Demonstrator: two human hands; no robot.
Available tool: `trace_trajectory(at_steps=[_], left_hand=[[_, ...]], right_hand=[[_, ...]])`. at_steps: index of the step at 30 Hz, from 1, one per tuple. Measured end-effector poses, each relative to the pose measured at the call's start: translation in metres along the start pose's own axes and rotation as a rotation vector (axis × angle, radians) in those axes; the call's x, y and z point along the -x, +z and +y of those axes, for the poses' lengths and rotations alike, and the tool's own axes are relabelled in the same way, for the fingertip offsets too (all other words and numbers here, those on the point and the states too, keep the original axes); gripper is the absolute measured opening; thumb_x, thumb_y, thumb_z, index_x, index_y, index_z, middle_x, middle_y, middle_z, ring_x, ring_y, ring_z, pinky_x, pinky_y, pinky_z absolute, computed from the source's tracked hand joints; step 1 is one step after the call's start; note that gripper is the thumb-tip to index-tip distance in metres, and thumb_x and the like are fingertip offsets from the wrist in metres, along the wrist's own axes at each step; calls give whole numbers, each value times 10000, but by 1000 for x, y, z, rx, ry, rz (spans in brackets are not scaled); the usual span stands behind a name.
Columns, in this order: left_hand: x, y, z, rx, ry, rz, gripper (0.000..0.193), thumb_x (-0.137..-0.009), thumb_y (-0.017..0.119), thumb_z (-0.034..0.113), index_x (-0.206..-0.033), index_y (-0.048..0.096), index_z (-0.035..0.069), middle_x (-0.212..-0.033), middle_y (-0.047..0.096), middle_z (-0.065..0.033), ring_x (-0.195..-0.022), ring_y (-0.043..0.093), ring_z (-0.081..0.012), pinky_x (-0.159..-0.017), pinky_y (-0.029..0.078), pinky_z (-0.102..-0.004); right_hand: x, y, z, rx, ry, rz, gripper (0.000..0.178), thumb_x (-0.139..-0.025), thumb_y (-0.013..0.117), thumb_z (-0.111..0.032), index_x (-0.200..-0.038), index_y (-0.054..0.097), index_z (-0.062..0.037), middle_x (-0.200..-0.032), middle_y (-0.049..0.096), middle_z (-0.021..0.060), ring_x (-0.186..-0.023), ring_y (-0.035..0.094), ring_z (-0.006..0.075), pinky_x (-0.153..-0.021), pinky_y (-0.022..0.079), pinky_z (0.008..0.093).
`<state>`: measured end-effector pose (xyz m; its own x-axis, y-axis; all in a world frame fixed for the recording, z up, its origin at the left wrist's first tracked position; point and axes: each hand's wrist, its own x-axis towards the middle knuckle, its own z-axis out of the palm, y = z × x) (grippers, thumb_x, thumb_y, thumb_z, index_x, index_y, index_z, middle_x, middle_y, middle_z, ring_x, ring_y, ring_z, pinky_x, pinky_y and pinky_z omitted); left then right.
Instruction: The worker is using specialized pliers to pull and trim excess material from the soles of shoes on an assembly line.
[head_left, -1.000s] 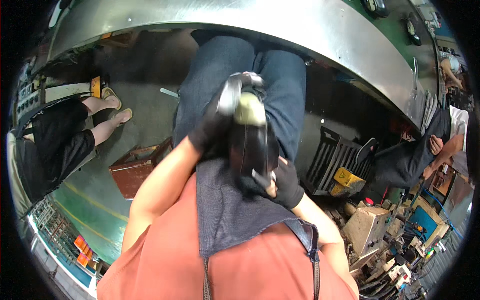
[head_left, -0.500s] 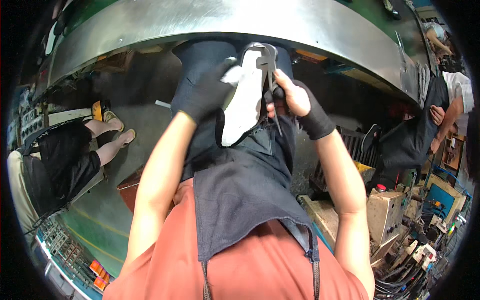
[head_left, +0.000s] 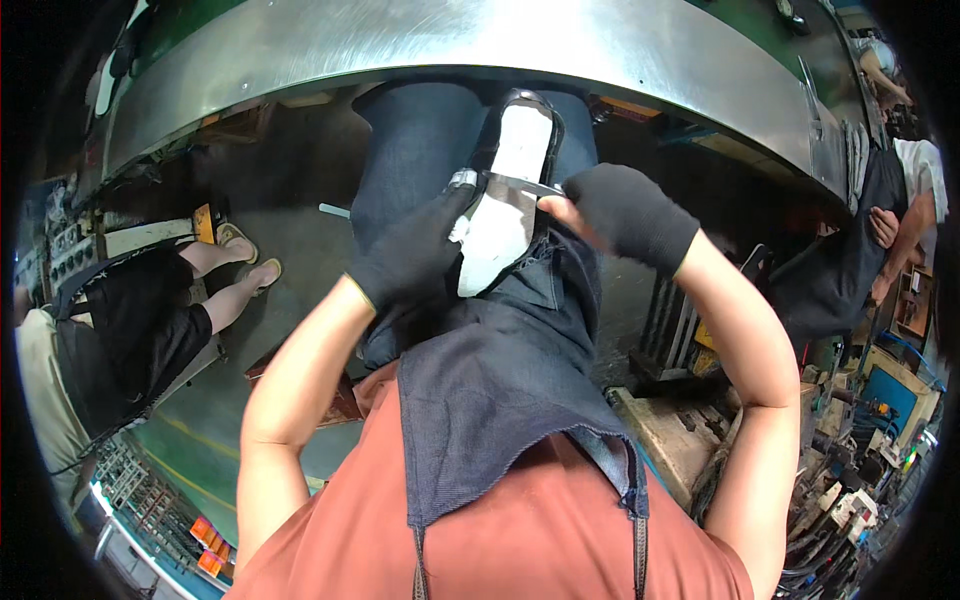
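Shoe [head_left: 497,240] lies white underside up on the lap [head_left: 415,150], lengthwise toward the metal table [head_left: 350,38]; left hand [head_left: 415,240], nearer, clasps its left side; right hand [head_left: 632,215] grips a knife [head_left: 522,184] crossing over it.

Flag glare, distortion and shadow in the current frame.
Head view: glare on the metal bench at top centre; head view: fisheye bends its near edge into an arc, corners black; head view: deep shadow beneath the bench, white shoe underside bright against the gloved left hand.
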<state>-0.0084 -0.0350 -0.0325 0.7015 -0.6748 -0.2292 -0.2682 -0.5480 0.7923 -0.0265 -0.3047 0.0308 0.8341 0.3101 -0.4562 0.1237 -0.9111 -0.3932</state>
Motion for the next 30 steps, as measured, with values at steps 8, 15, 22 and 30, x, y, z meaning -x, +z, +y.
trace_trajectory(at_steps=[8, 15, 22, 30], left_hand=[[-87, 39, 5, 708, -298, 291, 534, -1016, 437, 352, -1435, 440, 20, -1362, 541, -196, -1274, 506, -308, -1070, 398, -385], [-90, 68, 14, -198, 35, 440, 703, -918, 561, 322, -1422, 307, -97, -1405, 415, -361, -1343, 398, -486, -1148, 301, -494], [-85, 74, 5, -486, 97, 554, 627, -919, 523, 204, -1380, 319, -170, -1390, 414, -378, -1317, 429, -460, -1149, 313, -473], [-9, 54, 4, 81, 9, 158, 892, -895, 673, 285, -1495, 152, -121, -1519, 262, -364, -1457, 230, -465, -1200, 224, -442]], right_hand=[[15, 61, 43, -443, 21, 86, 454, -1020, 509, -419, -835, 664, -35, -673, 634, 124, -572, 608, 217, -612, 499, 332], [26, -27, 63, -586, 167, -421, 532, -1004, 525, -476, -871, 696, 9, -725, 696, 78, -633, 646, 153, -599, 502, 312], [34, -89, -7, 38, -165, 14, 513, -995, 531, -459, -759, 655, -21, -602, 559, 158, -554, 589, 328, -574, 480, 414], [38, 48, 20, -540, -121, 70, 350, -997, 563, -341, -964, 625, 2, -840, 626, 206, -723, 603, 338, -675, 473, 399]])
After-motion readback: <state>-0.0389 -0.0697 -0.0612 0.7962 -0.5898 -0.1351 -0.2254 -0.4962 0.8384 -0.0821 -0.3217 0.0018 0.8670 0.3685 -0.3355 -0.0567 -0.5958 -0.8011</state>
